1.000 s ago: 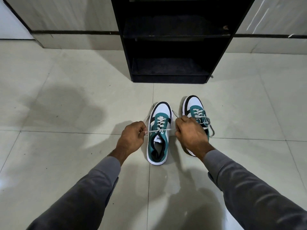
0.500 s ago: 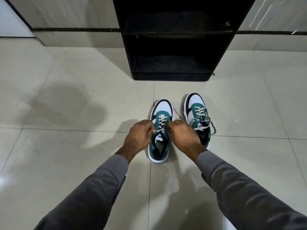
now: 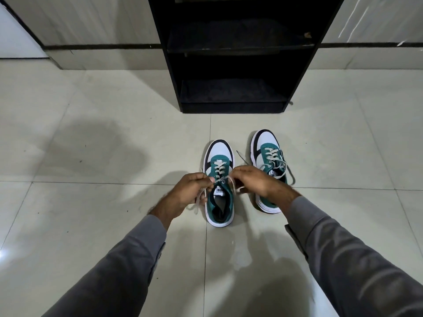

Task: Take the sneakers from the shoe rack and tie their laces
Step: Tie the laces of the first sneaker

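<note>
A: What is at the left?
B: The left hand (image 3: 191,191) pinches a lace (image 3: 198,203) of the left sneaker (image 3: 219,184), which stands on the tiled floor (image 3: 91,202).
A: And further right?
B: The right hand (image 3: 254,181) pinches the other lace end (image 3: 234,187) above the same shoe. Beside it stands the right sneaker (image 3: 269,156), its laces knotted. The 2 shoes are before the black shoe rack (image 3: 231,106).
</note>
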